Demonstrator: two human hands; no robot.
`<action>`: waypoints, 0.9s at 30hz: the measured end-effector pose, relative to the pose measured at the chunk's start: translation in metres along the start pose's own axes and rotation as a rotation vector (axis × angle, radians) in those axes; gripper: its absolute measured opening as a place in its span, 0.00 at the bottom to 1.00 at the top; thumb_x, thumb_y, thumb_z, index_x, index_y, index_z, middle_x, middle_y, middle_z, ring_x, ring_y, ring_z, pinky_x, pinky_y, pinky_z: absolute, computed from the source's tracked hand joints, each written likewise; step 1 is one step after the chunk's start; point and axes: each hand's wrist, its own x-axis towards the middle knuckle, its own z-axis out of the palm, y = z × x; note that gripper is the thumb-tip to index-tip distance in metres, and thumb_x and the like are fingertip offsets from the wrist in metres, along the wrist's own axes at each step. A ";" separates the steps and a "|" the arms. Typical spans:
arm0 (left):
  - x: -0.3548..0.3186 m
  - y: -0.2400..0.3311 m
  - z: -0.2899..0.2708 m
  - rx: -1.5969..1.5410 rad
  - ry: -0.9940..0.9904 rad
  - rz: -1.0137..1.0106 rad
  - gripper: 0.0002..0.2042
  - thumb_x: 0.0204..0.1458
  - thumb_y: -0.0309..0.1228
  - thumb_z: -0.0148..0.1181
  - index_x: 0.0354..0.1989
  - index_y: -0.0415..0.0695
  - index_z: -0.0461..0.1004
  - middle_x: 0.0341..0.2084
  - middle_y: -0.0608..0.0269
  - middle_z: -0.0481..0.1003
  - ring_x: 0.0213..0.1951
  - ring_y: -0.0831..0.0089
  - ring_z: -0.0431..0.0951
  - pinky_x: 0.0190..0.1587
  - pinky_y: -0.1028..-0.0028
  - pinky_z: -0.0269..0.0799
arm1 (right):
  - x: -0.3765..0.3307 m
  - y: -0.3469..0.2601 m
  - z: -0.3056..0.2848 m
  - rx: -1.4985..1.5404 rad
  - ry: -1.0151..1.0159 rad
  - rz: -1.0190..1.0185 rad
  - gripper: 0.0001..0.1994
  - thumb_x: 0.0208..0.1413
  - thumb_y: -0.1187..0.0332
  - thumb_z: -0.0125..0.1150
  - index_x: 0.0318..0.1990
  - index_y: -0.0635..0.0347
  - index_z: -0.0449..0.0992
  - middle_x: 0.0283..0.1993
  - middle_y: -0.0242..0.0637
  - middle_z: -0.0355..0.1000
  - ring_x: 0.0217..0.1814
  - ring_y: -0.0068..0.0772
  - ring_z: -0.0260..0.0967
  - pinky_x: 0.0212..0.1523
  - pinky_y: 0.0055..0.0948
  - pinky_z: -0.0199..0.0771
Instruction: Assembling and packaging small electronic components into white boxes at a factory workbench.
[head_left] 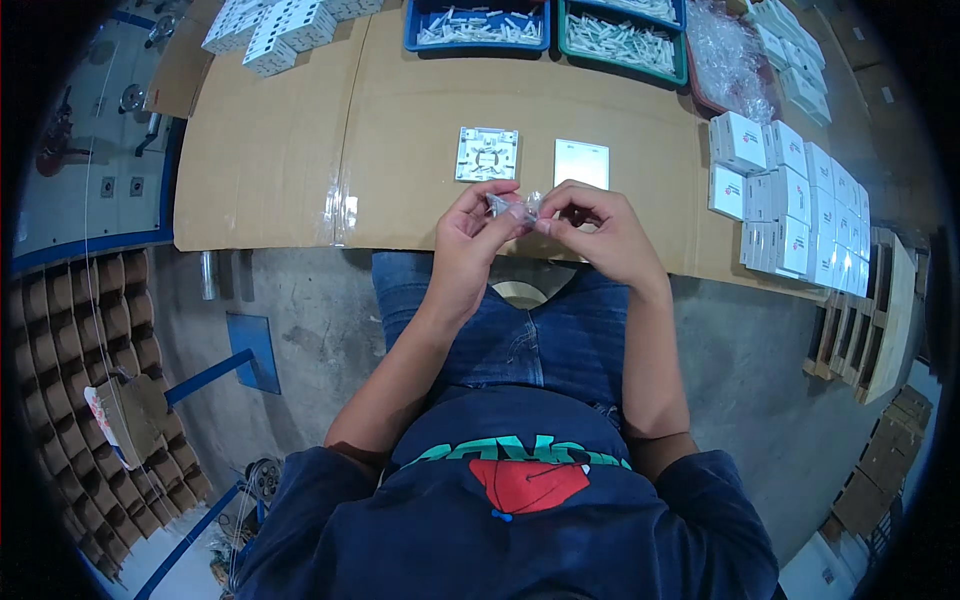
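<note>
Between my two hands, over the near edge of the cardboard-covered table, is a small clear plastic bag (pixel 512 208); what lies inside it is too small to make out. My left hand (pixel 474 225) pinches one side of it with thumb and fingers. My right hand (pixel 600 232) grips the other side between thumb and forefinger. Just beyond my left hand lies a square white plastic tray (pixel 487 154) with moulded inner parts facing up. A flat white square cover (pixel 582 164) lies beyond my right hand, partly hidden by it.
Blue bin (pixel 478 52) and green bin (pixel 625 75) of small white parts stand at the back. A red tray (pixel 735 70) holds clear bags. Stacked white boxes (pixel 790 200) fill the right side; white units (pixel 285 35) sit back left. Cardboard (pixel 270 150) covers the table.
</note>
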 end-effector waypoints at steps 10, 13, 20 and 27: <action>0.003 -0.004 0.001 0.022 0.006 0.083 0.22 0.59 0.17 0.59 0.62 0.37 0.67 0.44 0.65 0.72 0.48 0.73 0.77 0.53 0.71 0.77 | 0.000 -0.008 0.004 0.024 0.030 0.118 0.04 0.58 0.72 0.67 0.39 0.61 0.80 0.30 0.22 0.72 0.29 0.10 0.62 0.30 0.16 0.62; 0.001 0.002 0.009 0.069 0.008 0.099 0.22 0.60 0.19 0.59 0.64 0.38 0.66 0.44 0.64 0.73 0.47 0.74 0.77 0.53 0.70 0.77 | 0.000 -0.006 0.007 0.039 0.067 0.099 0.04 0.59 0.73 0.67 0.39 0.61 0.80 0.30 0.22 0.72 0.29 0.10 0.62 0.29 0.16 0.62; 0.004 -0.004 -0.002 0.184 0.015 0.014 0.14 0.63 0.27 0.60 0.56 0.38 0.74 0.45 0.62 0.78 0.46 0.77 0.77 0.51 0.74 0.75 | 0.002 -0.007 0.010 0.025 0.094 0.035 0.05 0.60 0.72 0.66 0.42 0.61 0.79 0.31 0.22 0.71 0.29 0.10 0.60 0.29 0.16 0.60; 0.003 -0.007 -0.006 0.206 0.041 0.077 0.08 0.63 0.28 0.62 0.46 0.38 0.79 0.39 0.65 0.80 0.42 0.81 0.77 0.49 0.78 0.72 | 0.002 -0.004 0.010 0.013 0.066 0.042 0.06 0.60 0.72 0.66 0.43 0.60 0.79 0.29 0.20 0.67 0.27 0.10 0.55 0.27 0.18 0.56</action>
